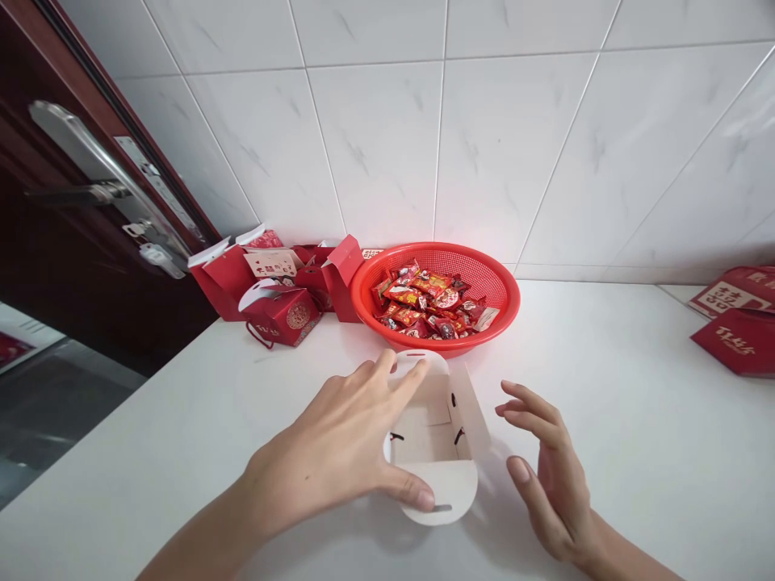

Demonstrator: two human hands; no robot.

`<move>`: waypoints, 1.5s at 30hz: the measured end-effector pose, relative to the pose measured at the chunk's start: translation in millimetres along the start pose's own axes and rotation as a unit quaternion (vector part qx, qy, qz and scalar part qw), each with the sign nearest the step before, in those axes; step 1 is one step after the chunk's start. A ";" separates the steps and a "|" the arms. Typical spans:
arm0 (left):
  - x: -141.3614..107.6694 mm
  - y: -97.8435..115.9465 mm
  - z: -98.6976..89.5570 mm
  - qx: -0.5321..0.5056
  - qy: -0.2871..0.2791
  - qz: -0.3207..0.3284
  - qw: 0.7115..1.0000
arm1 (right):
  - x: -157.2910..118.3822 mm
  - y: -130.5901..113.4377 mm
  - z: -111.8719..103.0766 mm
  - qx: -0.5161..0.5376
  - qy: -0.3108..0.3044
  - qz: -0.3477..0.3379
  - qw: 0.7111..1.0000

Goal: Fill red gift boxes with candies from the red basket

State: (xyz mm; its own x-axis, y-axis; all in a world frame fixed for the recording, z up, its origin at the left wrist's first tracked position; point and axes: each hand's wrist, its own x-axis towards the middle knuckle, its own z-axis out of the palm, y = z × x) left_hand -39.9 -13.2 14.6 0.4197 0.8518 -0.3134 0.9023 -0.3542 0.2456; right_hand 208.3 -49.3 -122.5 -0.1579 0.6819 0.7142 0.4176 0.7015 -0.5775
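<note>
A small paper candy box point(427, 420) stands on the white table with its flaps unfolded, showing a plain white inside and dark cord ends at its sides. Across its left side reaches my left hand point(339, 440), fingers spread wide. Its thumb lies on the near slotted flap, and its index finger is over the far flap; the hand covers part of the left wall. To the right of the box, apart from it, my right hand point(548, 468) hovers with nothing in it, thumb and fingers apart.
Behind the box, a red plastic basket point(436, 349) holds many wrapped candies point(427, 298). Several red gift boxes point(284, 315) cluster at its left. More red boxes point(735, 343) lie at the far right. A tiled wall point(375, 145) backs the table point(635, 387); a dark door point(78, 266) is left.
</note>
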 end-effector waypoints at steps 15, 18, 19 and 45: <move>5.0 -23.6 -32.8 -0.023 0.115 0.286 0.951 | 0.1 22.7 14.8 -0.025 -0.041 0.106 0.993; 6.9 -43.6 -42.8 -0.060 0.115 0.227 0.965 | -2.4 27.0 19.4 -0.001 -0.045 0.141 0.989; 7.4 -51.4 -46.2 -0.071 0.108 0.183 0.975 | -2.9 28.1 20.6 0.007 -0.047 0.154 0.987; 267.1 -37.5 -69.8 0.113 0.056 0.017 0.992 | -4.5 30.1 32.2 0.078 -0.069 0.185 0.977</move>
State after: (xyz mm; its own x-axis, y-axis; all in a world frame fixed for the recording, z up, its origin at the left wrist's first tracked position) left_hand 31.6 254.6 -14.2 0.4480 0.8709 -0.2022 0.8922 -0.4500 0.0388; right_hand 192.8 -24.6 -155.8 -0.1463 0.9087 0.3909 0.3301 0.4173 -0.8467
